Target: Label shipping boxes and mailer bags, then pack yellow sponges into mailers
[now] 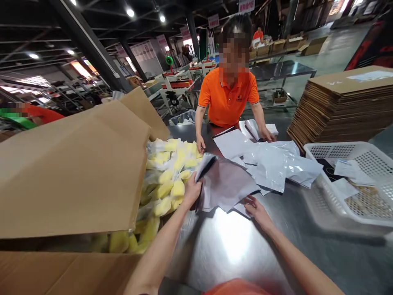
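So, the left hand [192, 190] pinches one grey mailer bag [225, 184], fingers closed on its edge, near the front edge of the steel table [233, 246]. The right hand [257, 212] lies open, fingertips at a loose pile of white mailers [273, 166]. One open carton [73, 164] of yellow wrapped items [166, 180] stands at the left edge; one white basket [346, 180] at the right.

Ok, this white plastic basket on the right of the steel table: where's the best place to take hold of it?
Probably by the solid rim of the white plastic basket, on the side nearest the person's right hand, coming from above with the fingers curling under the lip. The walls are perforated, while the rim forms a continuous band, and loose papers lie inside.
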A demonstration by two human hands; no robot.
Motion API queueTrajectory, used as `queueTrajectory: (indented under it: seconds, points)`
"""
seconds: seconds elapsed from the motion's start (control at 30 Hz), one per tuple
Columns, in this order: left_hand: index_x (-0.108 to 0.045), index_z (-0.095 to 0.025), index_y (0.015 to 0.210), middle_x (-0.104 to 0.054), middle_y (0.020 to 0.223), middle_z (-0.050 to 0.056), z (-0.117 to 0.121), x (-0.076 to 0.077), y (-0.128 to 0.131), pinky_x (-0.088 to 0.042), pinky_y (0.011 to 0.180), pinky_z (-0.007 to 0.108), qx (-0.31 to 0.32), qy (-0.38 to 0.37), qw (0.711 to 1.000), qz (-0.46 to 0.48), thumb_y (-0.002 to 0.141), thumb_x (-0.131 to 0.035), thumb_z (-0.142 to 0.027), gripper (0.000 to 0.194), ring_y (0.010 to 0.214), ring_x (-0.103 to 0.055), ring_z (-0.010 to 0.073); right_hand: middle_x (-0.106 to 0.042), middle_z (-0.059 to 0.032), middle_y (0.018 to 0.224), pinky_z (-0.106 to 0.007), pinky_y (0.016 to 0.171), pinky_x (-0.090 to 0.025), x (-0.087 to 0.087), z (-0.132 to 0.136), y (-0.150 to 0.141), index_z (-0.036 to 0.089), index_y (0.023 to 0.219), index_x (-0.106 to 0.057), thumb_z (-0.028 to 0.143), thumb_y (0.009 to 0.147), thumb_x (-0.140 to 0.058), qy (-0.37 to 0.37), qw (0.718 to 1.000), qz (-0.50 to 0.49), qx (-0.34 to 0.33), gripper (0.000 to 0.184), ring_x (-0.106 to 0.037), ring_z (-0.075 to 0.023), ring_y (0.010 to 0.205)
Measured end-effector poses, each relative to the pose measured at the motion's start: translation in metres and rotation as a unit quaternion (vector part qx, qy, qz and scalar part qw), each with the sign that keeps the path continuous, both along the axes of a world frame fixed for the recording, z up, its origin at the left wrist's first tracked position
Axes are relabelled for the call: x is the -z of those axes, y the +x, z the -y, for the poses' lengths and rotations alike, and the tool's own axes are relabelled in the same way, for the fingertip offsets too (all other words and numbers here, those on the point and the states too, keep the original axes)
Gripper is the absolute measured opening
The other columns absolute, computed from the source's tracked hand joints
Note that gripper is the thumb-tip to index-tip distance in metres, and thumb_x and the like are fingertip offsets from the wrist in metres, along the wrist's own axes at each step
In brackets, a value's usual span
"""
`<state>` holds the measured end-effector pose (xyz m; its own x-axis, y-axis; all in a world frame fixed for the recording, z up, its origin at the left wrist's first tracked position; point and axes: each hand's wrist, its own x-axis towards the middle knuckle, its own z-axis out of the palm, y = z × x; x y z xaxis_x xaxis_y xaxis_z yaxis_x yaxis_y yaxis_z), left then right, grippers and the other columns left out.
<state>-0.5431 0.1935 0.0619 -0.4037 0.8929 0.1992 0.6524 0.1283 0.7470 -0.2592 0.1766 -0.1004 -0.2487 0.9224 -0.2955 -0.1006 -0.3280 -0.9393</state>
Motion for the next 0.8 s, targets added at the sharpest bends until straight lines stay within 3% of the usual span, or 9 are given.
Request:
queueTrajectory:
  seconds: [0.07,0.13,0.23,0.3,0.4,0.57,0.7,0.8]
  points:
    - [-0.062,-0.020,0.085,-0.063,0.072,0.000,-0.046,-0.022,-0.011,-0.046,0.072,0.030,0.014,0.038,0.999,-0.001,0.075,-0.061,-0.025,0.011,0.073,-0.057,0.0199,-0.070,-0.0148,0.106,-0.042,0.076,-0.053,0.029,0.005,0.015,0.015,0.122,-0.056,0.051,0.076,-0.056,0.027,0.987,0.144,0.060,0.059,-0.067,-0.0281,0.088]
    - [-0.062,-0.019,0.086,-0.064,0.075,0.000,-0.093,-0.031,-0.021,-0.047,0.071,0.028,0.014,0.063,0.997,0.040,0.072,-0.063,-0.023,0.016,0.073,-0.057,0.0185,-0.071,-0.0167,0.102,-0.046,0.077,-0.053,0.063,0.017,0.033,0.014,0.116,-0.060,0.049,0.082,-0.043,0.065,0.945,0.298,0.118,0.052,-0.068,-0.0317,0.089]
    - [-0.062,-0.017,0.088,-0.066,0.079,0.000,-0.159,-0.022,-0.029,-0.049,0.071,0.027,-0.005,0.067,0.992,0.108,0.068,-0.064,-0.020,0.020,0.074,-0.060,0.0175,-0.072,-0.0150,0.100,-0.047,0.075,-0.054,0.103,0.036,0.050,0.018,0.103,-0.066,0.041,0.086,-0.036,0.179,0.878,0.425,0.127,0.042,-0.069,-0.0322,0.087]
    - [-0.062,-0.015,0.090,-0.067,0.081,0.002,-0.199,-0.005,-0.030,-0.050,0.071,0.028,-0.021,0.060,0.991,0.121,0.067,-0.063,-0.019,0.023,0.075,-0.061,0.0181,-0.072,-0.0116,0.092,-0.043,0.072,-0.055,0.117,0.043,0.052,0.021,0.098,-0.068,0.036,0.087,-0.037,0.241,0.848,0.460,0.105,0.036,-0.070,-0.0295,0.082]
    - [-0.062,-0.015,0.093,-0.068,0.084,0.005,-0.250,0.027,-0.031,-0.051,0.075,0.032,-0.038,0.055,0.990,0.123,0.069,-0.061,-0.019,0.024,0.077,-0.063,0.0201,-0.072,-0.0082,0.087,-0.039,0.066,-0.057,0.121,0.044,0.048,0.024,0.097,-0.069,0.032,0.088,-0.039,0.264,0.822,0.494,0.106,0.032,-0.071,-0.0265,0.078]
    - [-0.062,-0.017,0.094,-0.069,0.093,0.006,-0.318,0.082,-0.037,-0.051,0.085,0.035,-0.058,0.046,0.989,0.125,0.071,-0.061,-0.020,0.023,0.087,-0.064,0.0220,-0.072,-0.0046,0.084,-0.036,0.066,-0.058,0.117,0.040,0.044,0.027,0.097,-0.068,0.031,0.090,-0.040,0.255,0.815,0.509,0.109,0.029,-0.072,-0.0235,0.078]
    - [-0.062,-0.017,0.094,-0.070,0.095,0.006,-0.353,0.122,-0.049,-0.051,0.087,0.034,-0.079,0.026,0.988,0.127,0.072,-0.062,-0.019,0.022,0.088,-0.065,0.0218,-0.073,-0.0052,0.087,-0.034,0.069,-0.058,0.115,0.041,0.043,0.027,0.097,-0.068,0.029,0.091,-0.040,0.260,0.792,0.540,0.117,0.029,-0.072,-0.0229,0.079]
    - [-0.061,-0.017,0.094,-0.070,0.095,0.007,-0.367,0.145,-0.058,-0.051,0.086,0.035,-0.100,0.013,0.987,0.126,0.072,-0.062,-0.019,0.022,0.087,-0.065,0.0223,-0.071,-0.0042,0.085,-0.032,0.069,-0.057,0.110,0.041,0.042,0.025,0.098,-0.066,0.025,0.092,-0.040,0.263,0.787,0.549,0.104,0.027,-0.071,-0.0211,0.078]
